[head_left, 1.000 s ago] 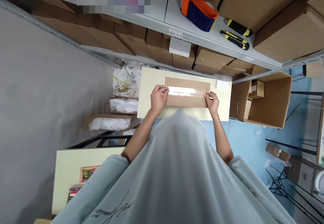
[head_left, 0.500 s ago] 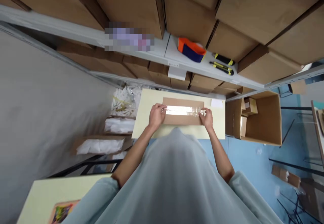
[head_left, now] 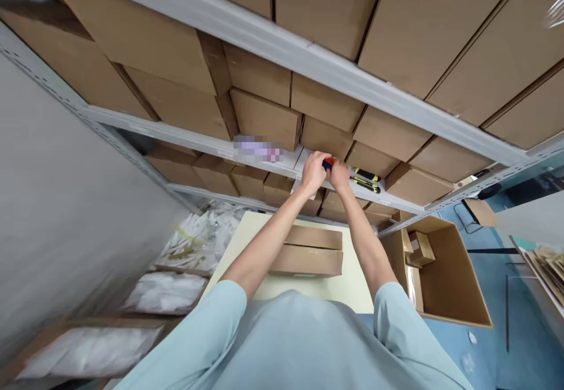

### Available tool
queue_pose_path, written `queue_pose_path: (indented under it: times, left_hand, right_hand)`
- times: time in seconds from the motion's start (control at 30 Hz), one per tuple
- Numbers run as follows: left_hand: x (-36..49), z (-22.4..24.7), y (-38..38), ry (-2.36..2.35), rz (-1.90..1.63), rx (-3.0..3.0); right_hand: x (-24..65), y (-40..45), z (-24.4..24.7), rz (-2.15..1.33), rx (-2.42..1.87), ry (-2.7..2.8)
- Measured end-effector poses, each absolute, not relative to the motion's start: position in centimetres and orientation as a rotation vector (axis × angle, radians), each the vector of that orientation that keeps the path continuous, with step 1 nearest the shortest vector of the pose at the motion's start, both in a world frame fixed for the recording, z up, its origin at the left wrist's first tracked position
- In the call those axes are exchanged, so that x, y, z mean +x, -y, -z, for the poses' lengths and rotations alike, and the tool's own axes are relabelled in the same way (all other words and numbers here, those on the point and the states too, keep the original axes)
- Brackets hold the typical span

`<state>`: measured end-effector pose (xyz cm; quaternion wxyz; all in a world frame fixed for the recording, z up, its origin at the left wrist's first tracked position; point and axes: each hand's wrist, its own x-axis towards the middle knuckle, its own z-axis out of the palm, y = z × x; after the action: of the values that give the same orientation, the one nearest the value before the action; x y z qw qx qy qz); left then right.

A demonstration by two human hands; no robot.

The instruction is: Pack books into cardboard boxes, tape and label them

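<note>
Nearest cardboard: a closed brown cardboard box (head_left: 308, 259), a seam along its top, lies between the person's forearms, nearer the far edge of the tabletop; the left forearm covers part of its left end.
Tabletop: pale yellow, rectangular (head_left: 355, 284), its near edge partly hidden by the shirt.
Beyond the right edge: a large open brown carton (head_left: 458, 278) with smaller boxes inside.
Change: both hands have left the box and reached up to the grey metal shelf (head_left: 286, 156), so handling has shifted from the box to the shelf item.
Left hand: (head_left: 313, 172) fingers curled closed on an orange-and-dark-blue object (head_left: 327, 164) by the shelf's front edge; fingertips partly hidden.
Right hand: (head_left: 339, 175) fingers bent closed on the object's other side, next to the left.
Beside the right hand: two black-and-yellow box cutters (head_left: 365, 185).
Behind: stacked brown cartons (head_left: 326, 137).
</note>
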<state>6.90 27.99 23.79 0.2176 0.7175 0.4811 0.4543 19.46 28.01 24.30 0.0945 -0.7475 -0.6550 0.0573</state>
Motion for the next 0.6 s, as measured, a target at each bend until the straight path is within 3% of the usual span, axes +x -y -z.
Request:
queue_pose_path:
  times: [0.13, 0.3, 0.5, 0.6]
  left_hand:
    - [7.5, -24.3, -28.5, -1.273, -1.324, 1.869]
    - [4.5, -20.6, -23.8, -1.303, -1.342, 1.693]
    - [0.6, -14.4, -10.4, -1.132, -1.334, 1.465]
    - [-0.1, -12.9, -4.8, -1.187, -1.288, 1.441]
  right_hand:
    - [19.0, -29.8, -24.8, -0.291, -2.261, 1.964]
    - [20.3, -27.2, -23.0, -0.382, -2.138, 1.921]
    - [18.9, -13.4, -16.2, -1.088, -1.346, 1.333]
    - [16.8, -6.2, -14.1, -1.281, -1.302, 1.140]
